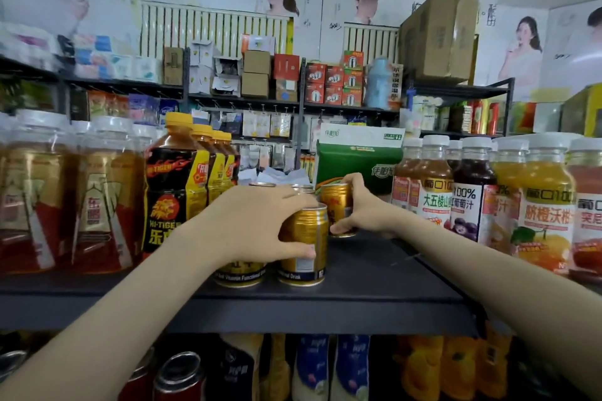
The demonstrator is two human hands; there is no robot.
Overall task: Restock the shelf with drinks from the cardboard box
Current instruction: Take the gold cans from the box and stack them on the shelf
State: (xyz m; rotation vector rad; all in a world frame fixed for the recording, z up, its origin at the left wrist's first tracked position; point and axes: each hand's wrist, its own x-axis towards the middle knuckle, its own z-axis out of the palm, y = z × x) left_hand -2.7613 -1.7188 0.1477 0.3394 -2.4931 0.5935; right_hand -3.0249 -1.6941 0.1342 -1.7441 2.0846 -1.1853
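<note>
**Both hands on gold cans at the middle of the dark shelf**

The left hand [260, 218] reaches in from the near left and grips the front gold can [304, 244]. Its fingers curl over the can's top rim and its thumb presses the label side low down. This can stands upright on the shelf [358, 286], close to the near edge. A second gold can [239, 273] stands just beside it on the left, mostly hidden under the left wrist.

The right hand [361, 208] comes in from the near right and holds a farther gold can [335, 205]. Its fingers wrap round the top and far side, and its thumb sits against the lower near side. That can is upright, just behind and to the right of the front one. Whether its base rests fully on the board cannot be told.

The silver tops of more cans [262, 184] show behind the left hand.

Left of the cans stands a row of Hi-Tiger bottles [176, 189] with yellow caps. Farther left are amber tea bottles [101, 198] with clear caps. On the right of the shelf stand juice bottles [547, 205] with white caps, in orange, purple and red. A green pack [355, 156] stands at the far side, behind the right hand. More bottles [312, 365] fill the level below. A brown carton [439, 39] sits high on the far rack at the right.
</note>
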